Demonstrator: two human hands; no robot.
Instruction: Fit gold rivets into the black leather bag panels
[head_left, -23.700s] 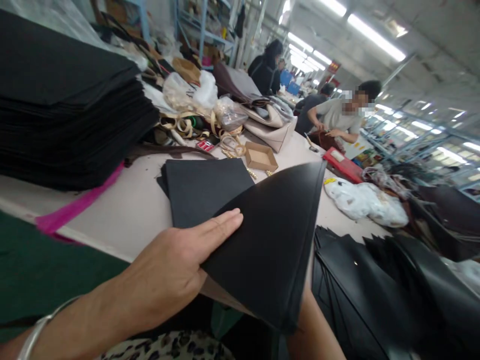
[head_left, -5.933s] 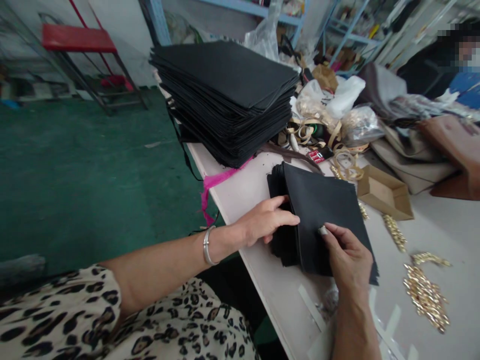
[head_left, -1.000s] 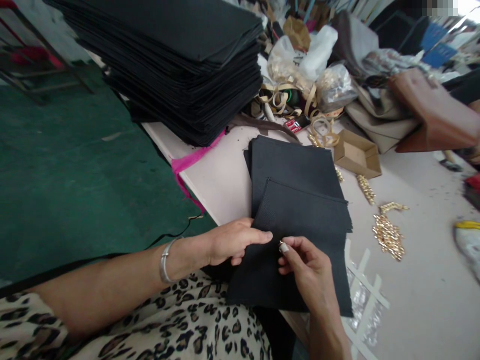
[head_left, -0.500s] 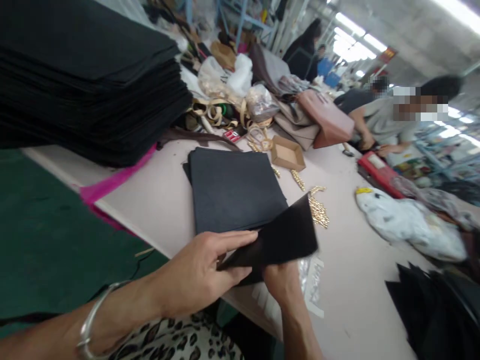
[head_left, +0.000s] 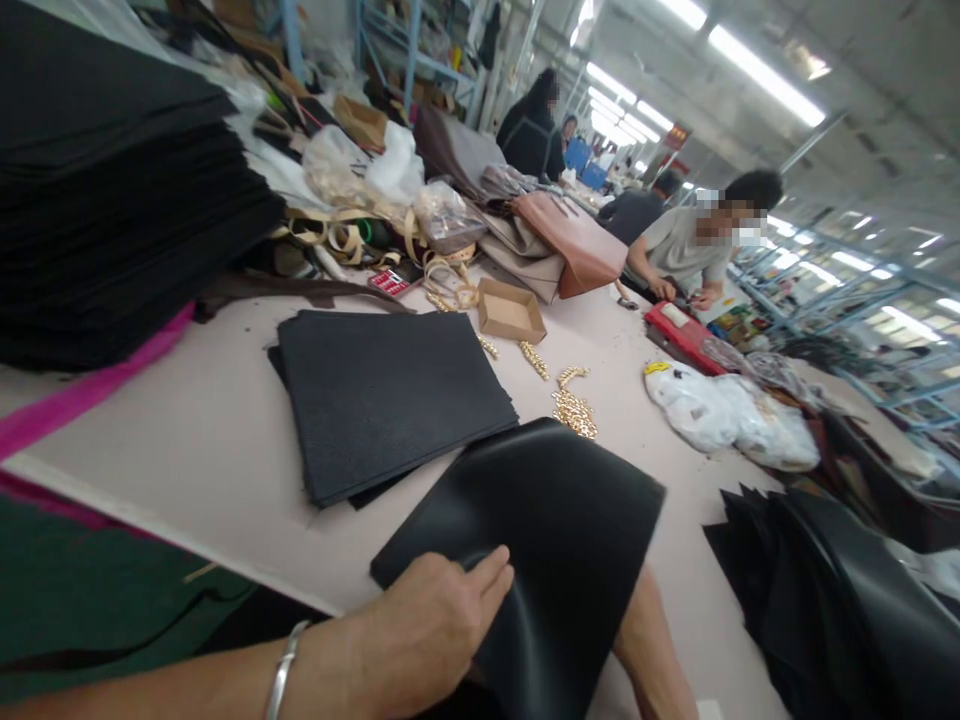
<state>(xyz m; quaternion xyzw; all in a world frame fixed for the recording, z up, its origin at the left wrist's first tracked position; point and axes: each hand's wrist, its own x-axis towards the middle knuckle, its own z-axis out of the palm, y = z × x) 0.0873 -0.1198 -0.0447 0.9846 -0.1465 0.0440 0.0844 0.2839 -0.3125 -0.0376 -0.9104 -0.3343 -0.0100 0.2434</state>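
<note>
My left hand [head_left: 431, 630] grips the near edge of a smooth black leather piece [head_left: 555, 520], fingers lying on top of it. The piece is lifted and bowed above the table's front edge. My right forearm [head_left: 652, 650] rises under the piece, and the right hand itself is hidden behind it. Just beyond, a low stack of flat black textured sheets [head_left: 390, 395] lies on the pale table [head_left: 217, 470], apart from both hands.
A tall stack of black sheets [head_left: 112, 210] fills the left, with a pink strip [head_left: 82, 395] under it. Behind lie a small cardboard box [head_left: 511, 312], gold chains [head_left: 574, 408], a white plastic bag [head_left: 727, 415] and handbags [head_left: 574, 245]. More black leather pieces [head_left: 825, 600] lie at right. A co-worker [head_left: 679, 250] sits further along the table.
The black piece has swung down and toward me, now broad and bowed over the table edge. My left hand has slid lower along its near edge. The view has shifted right.
</note>
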